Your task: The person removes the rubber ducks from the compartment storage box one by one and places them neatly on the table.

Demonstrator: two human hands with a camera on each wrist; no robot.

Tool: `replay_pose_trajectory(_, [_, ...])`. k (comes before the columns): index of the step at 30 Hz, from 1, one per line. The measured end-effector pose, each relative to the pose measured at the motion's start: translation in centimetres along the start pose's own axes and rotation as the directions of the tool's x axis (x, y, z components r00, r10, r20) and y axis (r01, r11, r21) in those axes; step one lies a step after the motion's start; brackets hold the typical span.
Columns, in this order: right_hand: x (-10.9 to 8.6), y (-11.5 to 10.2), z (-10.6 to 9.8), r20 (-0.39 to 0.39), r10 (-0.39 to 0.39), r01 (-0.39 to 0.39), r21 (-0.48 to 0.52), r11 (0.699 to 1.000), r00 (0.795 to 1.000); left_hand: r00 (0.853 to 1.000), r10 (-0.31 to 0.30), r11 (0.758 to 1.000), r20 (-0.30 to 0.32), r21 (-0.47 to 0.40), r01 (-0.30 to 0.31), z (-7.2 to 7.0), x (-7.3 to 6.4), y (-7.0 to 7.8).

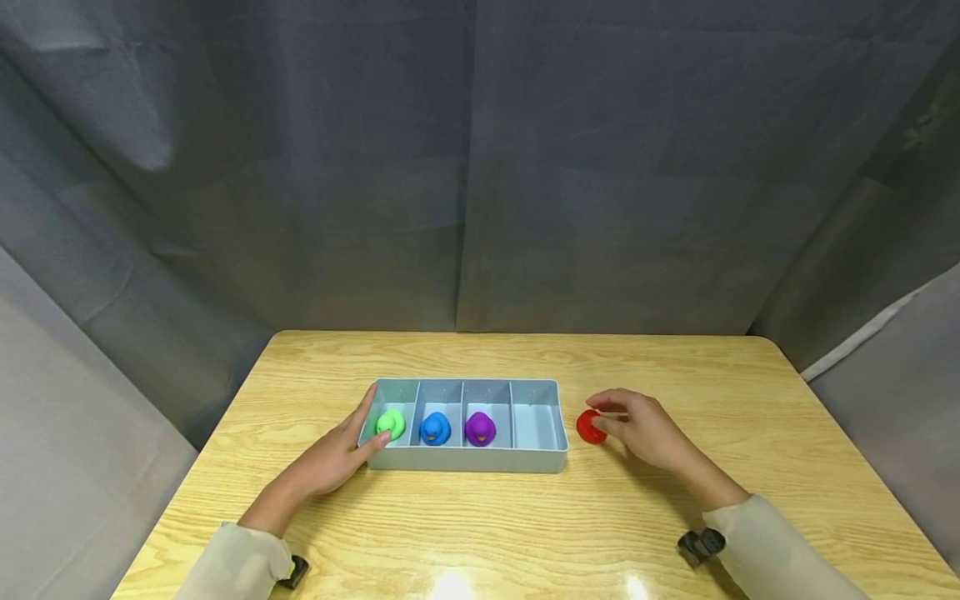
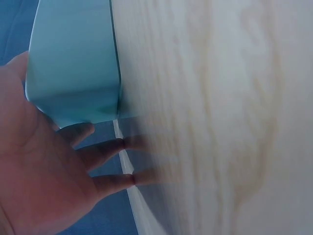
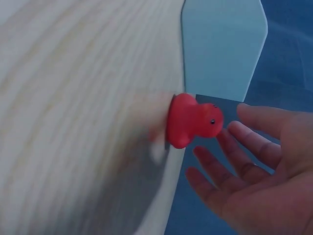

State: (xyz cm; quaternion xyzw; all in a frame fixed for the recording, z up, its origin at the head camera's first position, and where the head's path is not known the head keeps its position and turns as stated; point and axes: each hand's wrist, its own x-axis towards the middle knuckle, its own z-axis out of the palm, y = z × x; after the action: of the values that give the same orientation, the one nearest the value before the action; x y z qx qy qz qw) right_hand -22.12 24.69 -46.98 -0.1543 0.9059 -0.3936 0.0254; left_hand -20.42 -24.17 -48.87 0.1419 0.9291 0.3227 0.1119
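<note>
A pale blue-grey box (image 1: 465, 460) with a row of compartments stands on the table. My left hand (image 1: 337, 458) rests against its left end, thumb over the front rim, index finger along the back corner. In the left wrist view, the other fingers (image 2: 105, 152) stretch out below that end. A green toy duck (image 1: 390, 422), a blue one (image 1: 435, 429) and a purple one (image 1: 480, 429) sit one per compartment; the rightmost compartment is bare. My right hand (image 1: 645, 429) hovers around a red toy duck (image 3: 188, 120) upright on the table, fingers spread and loosely bent.
The wooden table (image 1: 465, 533) reaches back to a dark grey curtain (image 1: 600, 208). Lighter cloth panels (image 1: 67, 433) hang at the sides. Small black devices (image 1: 701, 546) sit near both sleeve cuffs. The red duck lies just right of the box's right end.
</note>
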Motion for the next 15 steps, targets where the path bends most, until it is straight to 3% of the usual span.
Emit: replay_pose_trajectory(15, [1.1, -3.2, 0.0, -0.028, -0.072, 0.073, 0.004, 0.997, 0.997, 1.0, -0.005, 1.0, -0.002, 0.001, 0.005, 0.1, 0.2, -0.2])
